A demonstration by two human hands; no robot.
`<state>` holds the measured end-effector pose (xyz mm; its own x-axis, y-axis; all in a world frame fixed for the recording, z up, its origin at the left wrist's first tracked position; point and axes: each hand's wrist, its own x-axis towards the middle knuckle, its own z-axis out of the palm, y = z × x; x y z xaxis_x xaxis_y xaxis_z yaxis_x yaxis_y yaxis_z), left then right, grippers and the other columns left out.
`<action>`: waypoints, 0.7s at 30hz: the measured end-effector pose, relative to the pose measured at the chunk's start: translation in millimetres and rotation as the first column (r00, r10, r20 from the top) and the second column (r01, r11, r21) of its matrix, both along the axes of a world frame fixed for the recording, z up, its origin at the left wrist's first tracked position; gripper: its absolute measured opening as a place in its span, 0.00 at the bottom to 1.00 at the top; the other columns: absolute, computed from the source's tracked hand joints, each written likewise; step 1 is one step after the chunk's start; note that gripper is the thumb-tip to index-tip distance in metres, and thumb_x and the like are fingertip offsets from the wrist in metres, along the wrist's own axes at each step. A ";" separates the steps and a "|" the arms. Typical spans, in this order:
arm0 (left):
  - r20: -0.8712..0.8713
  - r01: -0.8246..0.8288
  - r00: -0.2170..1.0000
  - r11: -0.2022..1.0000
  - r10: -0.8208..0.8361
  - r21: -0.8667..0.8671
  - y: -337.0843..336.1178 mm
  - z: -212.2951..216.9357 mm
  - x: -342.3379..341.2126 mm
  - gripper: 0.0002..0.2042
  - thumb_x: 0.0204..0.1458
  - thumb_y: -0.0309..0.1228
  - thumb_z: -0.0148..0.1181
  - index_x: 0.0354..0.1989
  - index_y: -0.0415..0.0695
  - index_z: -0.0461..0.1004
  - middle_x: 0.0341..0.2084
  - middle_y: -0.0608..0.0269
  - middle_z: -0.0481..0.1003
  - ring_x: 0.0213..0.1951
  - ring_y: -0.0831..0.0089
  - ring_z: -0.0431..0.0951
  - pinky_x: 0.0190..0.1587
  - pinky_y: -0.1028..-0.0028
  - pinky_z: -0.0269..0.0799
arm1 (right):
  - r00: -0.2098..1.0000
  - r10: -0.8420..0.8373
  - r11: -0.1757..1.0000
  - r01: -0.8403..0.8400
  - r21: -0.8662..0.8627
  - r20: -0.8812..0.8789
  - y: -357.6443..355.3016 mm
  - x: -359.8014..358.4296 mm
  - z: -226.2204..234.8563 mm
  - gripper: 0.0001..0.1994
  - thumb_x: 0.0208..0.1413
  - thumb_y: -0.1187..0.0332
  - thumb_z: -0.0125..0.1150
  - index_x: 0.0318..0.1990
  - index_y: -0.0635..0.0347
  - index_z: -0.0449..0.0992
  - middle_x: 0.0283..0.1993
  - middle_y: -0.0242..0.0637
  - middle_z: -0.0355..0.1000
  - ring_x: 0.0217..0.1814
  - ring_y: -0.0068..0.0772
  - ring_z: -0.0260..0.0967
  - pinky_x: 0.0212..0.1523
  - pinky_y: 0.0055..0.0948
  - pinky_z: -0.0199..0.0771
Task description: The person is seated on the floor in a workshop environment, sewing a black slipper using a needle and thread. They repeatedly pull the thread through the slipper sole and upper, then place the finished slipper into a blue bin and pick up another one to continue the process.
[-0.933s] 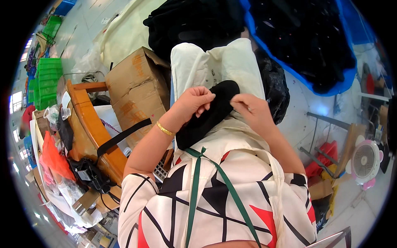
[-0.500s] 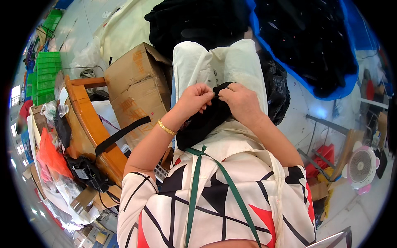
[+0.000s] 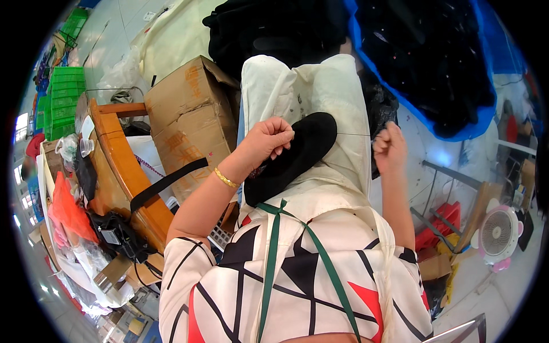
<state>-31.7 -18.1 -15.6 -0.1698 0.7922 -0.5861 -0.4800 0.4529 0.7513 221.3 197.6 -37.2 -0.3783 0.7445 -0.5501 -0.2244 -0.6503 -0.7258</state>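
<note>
My left hand (image 3: 267,140) grips a black fabric piece (image 3: 294,154), long and oval, held over a cream cloth-covered board (image 3: 337,108). My right hand (image 3: 390,147) is fisted off to the right of the piece, pinching a thin thread (image 3: 351,134) stretched taut from the fabric to the fist. A gold bangle (image 3: 225,178) sits on my left wrist. A green strap (image 3: 329,268) hangs over my patterned white, black and red top.
A brown cardboard box (image 3: 186,123) stands left of the board, beside a curved wooden bench (image 3: 123,166) with a black strap (image 3: 166,183). Dark garments (image 3: 434,63) fill a blue-lined bin at the back. Green crates (image 3: 63,97) lie far left; a small fan (image 3: 497,234) right.
My right hand has left the black piece and pulled away to the right, drawing the thread tight. My left hand still holds the piece in the same spot.
</note>
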 end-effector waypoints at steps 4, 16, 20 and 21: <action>-0.185 -0.052 0.979 0.984 0.084 0.169 1.9 -18.1 5.2 0.05 0.60 0.30 0.60 0.34 0.43 0.75 0.21 0.74 0.70 0.22 0.88 0.65 0.23 0.84 0.60 | 0.967 -0.238 0.968 0.229 -0.097 -0.090 36.2 49.1 -21.8 0.05 0.65 0.67 0.56 0.38 0.54 0.68 0.22 0.23 0.60 0.20 0.17 0.53 0.20 0.19 0.54; -0.877 0.239 0.448 0.968 -0.177 -0.073 38.4 3.6 18.1 0.12 0.47 0.36 0.69 0.35 0.41 0.83 0.23 0.55 0.76 0.27 0.64 0.76 0.34 0.69 0.72 | 0.963 -0.246 0.965 0.254 0.068 -0.111 22.2 46.4 14.3 0.03 0.65 0.69 0.57 0.40 0.56 0.71 0.23 0.29 0.63 0.21 0.20 0.57 0.21 0.21 0.57; -0.869 0.235 0.483 0.972 -0.108 0.010 33.5 -8.0 16.4 0.12 0.45 0.35 0.69 0.33 0.39 0.82 0.33 0.56 0.77 0.34 0.63 0.76 0.38 0.69 0.72 | 0.974 -0.218 0.960 0.226 0.167 -0.065 16.2 48.2 48.0 0.04 0.65 0.69 0.57 0.39 0.57 0.72 0.22 0.28 0.62 0.19 0.19 0.55 0.19 0.20 0.55; -0.837 0.202 0.542 0.979 -0.079 0.039 35.5 -9.9 20.1 0.12 0.45 0.34 0.69 0.32 0.38 0.81 0.36 0.56 0.77 0.36 0.63 0.76 0.38 0.68 0.72 | 0.975 -0.222 0.959 0.224 0.173 -0.033 15.9 53.7 55.3 0.05 0.65 0.68 0.56 0.37 0.57 0.71 0.21 0.26 0.60 0.19 0.18 0.53 0.19 0.19 0.54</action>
